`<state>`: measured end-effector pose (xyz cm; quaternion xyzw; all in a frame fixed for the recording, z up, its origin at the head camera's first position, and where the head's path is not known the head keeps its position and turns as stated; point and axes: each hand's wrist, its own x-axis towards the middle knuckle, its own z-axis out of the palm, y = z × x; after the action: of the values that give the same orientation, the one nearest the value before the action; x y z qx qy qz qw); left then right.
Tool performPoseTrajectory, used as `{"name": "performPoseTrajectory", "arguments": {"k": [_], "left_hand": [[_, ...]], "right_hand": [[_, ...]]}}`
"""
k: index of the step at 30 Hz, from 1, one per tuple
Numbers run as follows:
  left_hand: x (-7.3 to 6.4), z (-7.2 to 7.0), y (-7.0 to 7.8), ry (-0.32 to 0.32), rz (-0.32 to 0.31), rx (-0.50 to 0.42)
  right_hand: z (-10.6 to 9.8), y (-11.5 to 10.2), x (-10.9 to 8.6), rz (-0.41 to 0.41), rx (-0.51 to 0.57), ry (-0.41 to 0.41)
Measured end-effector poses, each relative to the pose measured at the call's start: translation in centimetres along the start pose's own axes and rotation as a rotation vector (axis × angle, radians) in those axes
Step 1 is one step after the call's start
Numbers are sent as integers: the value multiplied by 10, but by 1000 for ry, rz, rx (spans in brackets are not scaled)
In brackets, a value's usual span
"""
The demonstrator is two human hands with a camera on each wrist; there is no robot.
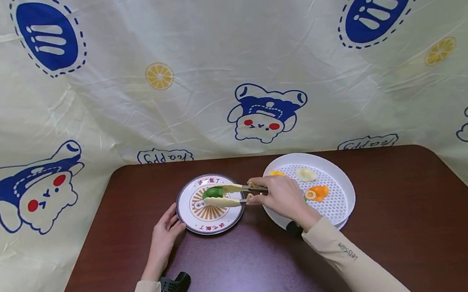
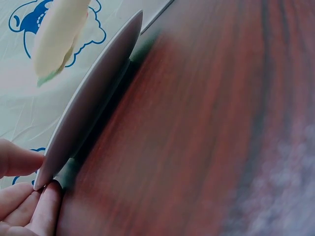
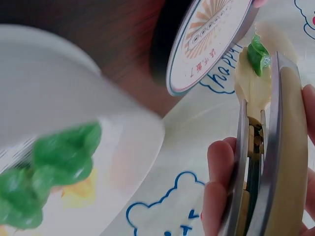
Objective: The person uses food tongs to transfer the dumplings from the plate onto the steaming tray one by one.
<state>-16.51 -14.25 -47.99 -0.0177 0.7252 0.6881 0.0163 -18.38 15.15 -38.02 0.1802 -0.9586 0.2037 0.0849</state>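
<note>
My left hand [image 1: 165, 233] pinches the left edge of a white plate [image 1: 187, 215] with a sunburst print and red characters; in the left wrist view its thumb lies above the rim and fingers lie beneath. My right hand [image 1: 283, 198] grips tongs [image 1: 234, 188] with beige tips. Between those tips is a glossy green vegetable-like piece [image 1: 212, 192], held over the plate. A gap shows below the tongs [image 2: 59, 37] in the left wrist view. In the right wrist view the green piece [image 3: 257, 55] is partly covered by the tips.
Right of the plate stands a round white container [image 1: 346, 190] with a perforated bottom. It holds an orange piece [image 1: 321, 192], a pale round piece [image 1: 306, 174] and green pieces [image 3: 64, 157]. A brown table [image 1: 406, 221] meets a printed cloth [image 1: 193, 112] at the back.
</note>
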Motion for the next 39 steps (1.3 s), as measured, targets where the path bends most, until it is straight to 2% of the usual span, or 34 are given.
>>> {"name": "performPoseTrajectory", "arguments": {"k": [9, 21, 32, 39], "left_hand": [[0, 0, -3, -5, 30, -34], [-1, 0, -1, -10, 21, -20], [-3, -1, 1, -16, 13, -30], [-2, 0, 2, -16, 7, -16]], "right_hand": [[-20, 24, -27, 16, 3, 67], [-46, 57, -63, 55, -8, 90], [-64, 79, -88, 110, -55, 102], [-74, 94, -107, 106, -76, 149]]}}
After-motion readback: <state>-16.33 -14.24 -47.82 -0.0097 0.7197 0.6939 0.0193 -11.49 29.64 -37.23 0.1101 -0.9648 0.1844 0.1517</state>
